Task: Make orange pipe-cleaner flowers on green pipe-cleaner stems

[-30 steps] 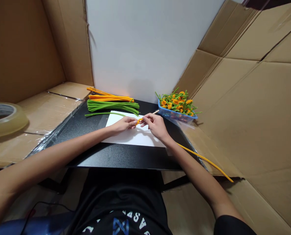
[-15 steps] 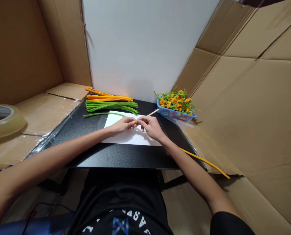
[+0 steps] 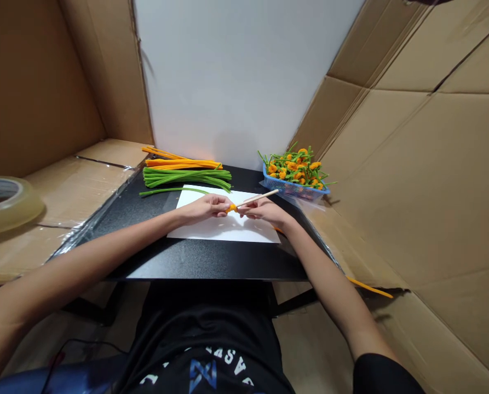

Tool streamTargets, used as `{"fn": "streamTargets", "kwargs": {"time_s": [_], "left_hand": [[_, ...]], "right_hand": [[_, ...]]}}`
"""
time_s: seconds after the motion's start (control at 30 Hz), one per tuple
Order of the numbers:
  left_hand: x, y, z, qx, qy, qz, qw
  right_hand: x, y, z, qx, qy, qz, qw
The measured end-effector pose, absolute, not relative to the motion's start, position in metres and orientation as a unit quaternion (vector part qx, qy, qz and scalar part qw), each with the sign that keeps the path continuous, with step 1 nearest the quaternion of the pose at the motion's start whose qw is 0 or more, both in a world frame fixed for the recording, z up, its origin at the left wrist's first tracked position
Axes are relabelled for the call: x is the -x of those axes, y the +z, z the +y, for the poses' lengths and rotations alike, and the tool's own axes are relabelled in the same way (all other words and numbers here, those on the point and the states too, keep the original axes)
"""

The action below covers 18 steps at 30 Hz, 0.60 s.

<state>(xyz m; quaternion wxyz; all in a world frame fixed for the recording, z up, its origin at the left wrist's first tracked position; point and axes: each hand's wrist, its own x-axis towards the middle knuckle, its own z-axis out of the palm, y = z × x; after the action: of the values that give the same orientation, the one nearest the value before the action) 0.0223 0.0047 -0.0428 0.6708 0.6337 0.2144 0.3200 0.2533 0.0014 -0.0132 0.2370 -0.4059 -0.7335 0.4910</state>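
Observation:
Over the white sheet [image 3: 223,230], my left hand [image 3: 211,208] pinches a small orange pipe-cleaner coil [image 3: 231,208]. My right hand [image 3: 261,209] is closed just to the right of it, fingers on a pale thin stick [image 3: 260,197] whose lower left end meets the coil. The stick points up to the right. From under my right forearm a long orange strand [image 3: 369,286] runs out past the table's right edge; part of it is hidden by the arm.
Behind my hands, to the left, lie orange pipe cleaners [image 3: 182,163] and green pipe cleaners [image 3: 187,178]. A blue basket [image 3: 295,190] of orange and green pieces stands at the back right. A tape roll [image 3: 26,210] lies far left, and cardboard walls flank the black table [image 3: 211,262].
My right hand has shifted slightly right, away from my left. More of the orange coil and the stick shows between them, and the orange strand lies farther under my right arm.

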Motion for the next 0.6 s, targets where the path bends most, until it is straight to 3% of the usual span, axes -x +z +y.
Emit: {"fn": "streamTargets", "kwargs": {"time_s": [0.2, 0.33, 0.43, 0.6], "left_hand": [[-0.02, -0.034, -0.006, -0.638, 0.199, 0.164, 0.726], [-0.017, -0.031, -0.006, -0.693, 0.14, 0.183, 0.683], [-0.013, -0.028, -0.002, -0.796, 0.112, 0.218, 0.553], [-0.011, -0.027, 0.004, -0.898, 0.209, 0.346, 0.174]], "right_hand": [[-0.252, -0.01, 0.001, 0.328, 0.559, -0.746, 0.153], [-0.248, -0.003, 0.001, 0.313, 0.551, -0.759, 0.15], [-0.246, 0.004, -0.002, 0.315, 0.552, -0.758, 0.143], [-0.241, 0.01, -0.008, 0.376, 0.479, -0.767, 0.203]]}}
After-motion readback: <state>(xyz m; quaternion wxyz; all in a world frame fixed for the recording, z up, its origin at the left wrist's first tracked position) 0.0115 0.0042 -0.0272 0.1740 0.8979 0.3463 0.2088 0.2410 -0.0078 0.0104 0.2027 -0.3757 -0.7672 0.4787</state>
